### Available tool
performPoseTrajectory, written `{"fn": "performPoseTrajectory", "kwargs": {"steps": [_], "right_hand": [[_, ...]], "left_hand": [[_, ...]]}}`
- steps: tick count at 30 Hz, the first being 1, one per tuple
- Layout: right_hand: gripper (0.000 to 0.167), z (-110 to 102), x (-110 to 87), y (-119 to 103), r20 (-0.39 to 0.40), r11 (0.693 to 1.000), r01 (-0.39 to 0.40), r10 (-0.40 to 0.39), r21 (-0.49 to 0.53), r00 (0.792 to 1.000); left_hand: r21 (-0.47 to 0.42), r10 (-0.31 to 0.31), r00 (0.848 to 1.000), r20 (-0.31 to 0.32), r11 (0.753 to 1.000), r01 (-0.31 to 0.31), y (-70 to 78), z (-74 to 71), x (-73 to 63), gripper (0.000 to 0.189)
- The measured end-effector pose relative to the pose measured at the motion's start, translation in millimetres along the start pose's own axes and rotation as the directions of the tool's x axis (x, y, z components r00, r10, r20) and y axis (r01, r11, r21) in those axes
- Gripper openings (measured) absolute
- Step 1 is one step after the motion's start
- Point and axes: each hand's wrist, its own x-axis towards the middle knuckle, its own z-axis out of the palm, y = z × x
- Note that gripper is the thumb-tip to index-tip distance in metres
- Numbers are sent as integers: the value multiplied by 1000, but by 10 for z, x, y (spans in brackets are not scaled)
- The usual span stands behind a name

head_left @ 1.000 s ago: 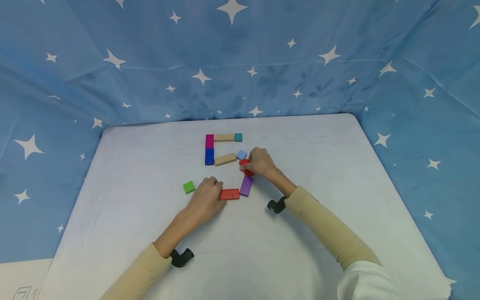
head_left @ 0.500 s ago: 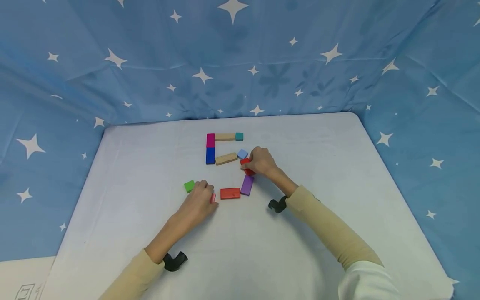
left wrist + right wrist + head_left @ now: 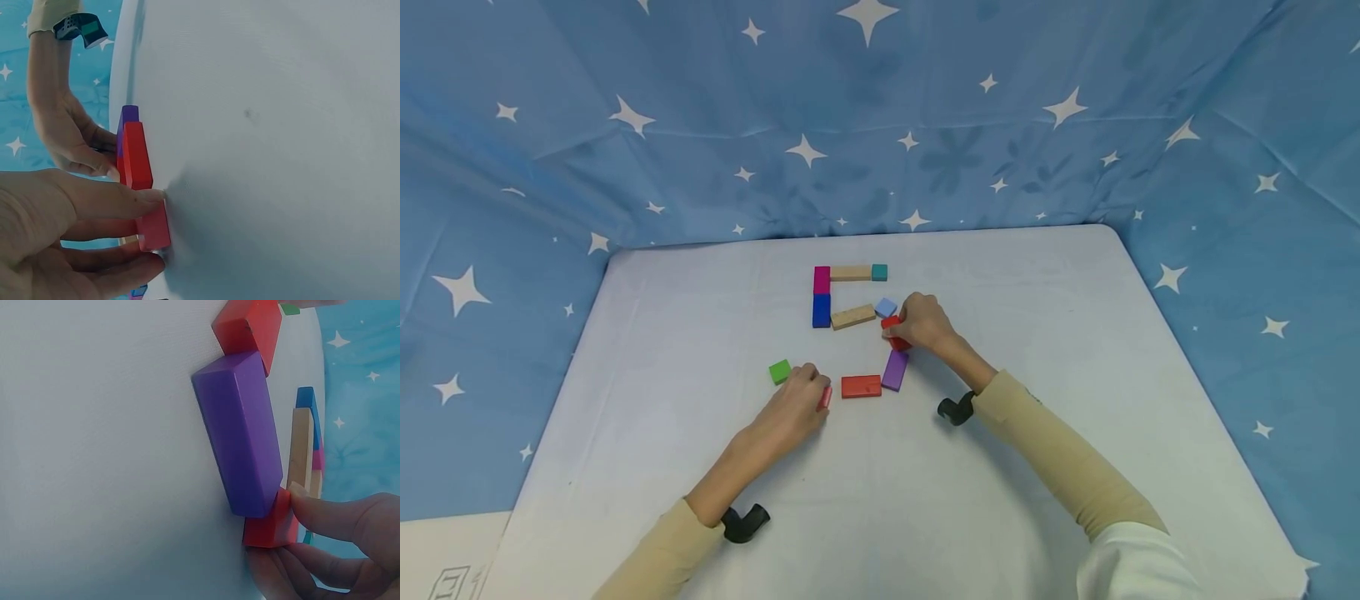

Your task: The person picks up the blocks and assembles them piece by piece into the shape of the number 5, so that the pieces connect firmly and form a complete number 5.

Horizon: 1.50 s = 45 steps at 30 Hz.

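My left hand (image 3: 792, 406) pinches a small pinkish-red block (image 3: 154, 228) between thumb and fingers, left of a flat red block (image 3: 861, 387). My right hand (image 3: 925, 323) grips another red block (image 3: 269, 528), its thumb on one side and fingers curled beneath in the right wrist view. A purple block (image 3: 895, 370) lies between the two red blocks, its far end at the one in my right hand. Beyond my left fingers sits a green block (image 3: 780, 372). A light blue block (image 3: 886, 307) lies just past my right fingertips.
Behind the hands, a plain wooden block (image 3: 853, 317), a dark blue block (image 3: 822, 311), a magenta block (image 3: 822, 280), a second wooden block (image 3: 851, 272) and a teal block (image 3: 879, 272) form a bracket shape. A starry blue curtain (image 3: 805, 192) borders the white table (image 3: 1000, 275).
My left hand has shifted left, away from the flat red block, and the pinkish-red block now shows in its fingers. The right hand keeps its grip in the same place.
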Motion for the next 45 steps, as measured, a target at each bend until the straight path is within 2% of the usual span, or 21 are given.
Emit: {"fn": "performPoseTrajectory", "kwargs": {"steps": [6,16,33,45], "right_hand": [[38,-2,4,-18,-1,1000,-1,1,-2,1000],[38,-9,-5,12,1,1000,-8,8,11,1000],[36,9,-2,19,-5,1000,11,-11,13,1000],[37,11,-6,18,-7,1000,12,-12,11,1000]], "left_hand": [[-1,56,998,-8,998,-56,-34,-3,-6,34],[-7,111,994,-14,994,-111,-61,-5,2,29],[42,170,984,56,984,-173,-150,-72,142,30],[49,231,970,69,971,-235,-166,-77,216,34]]}}
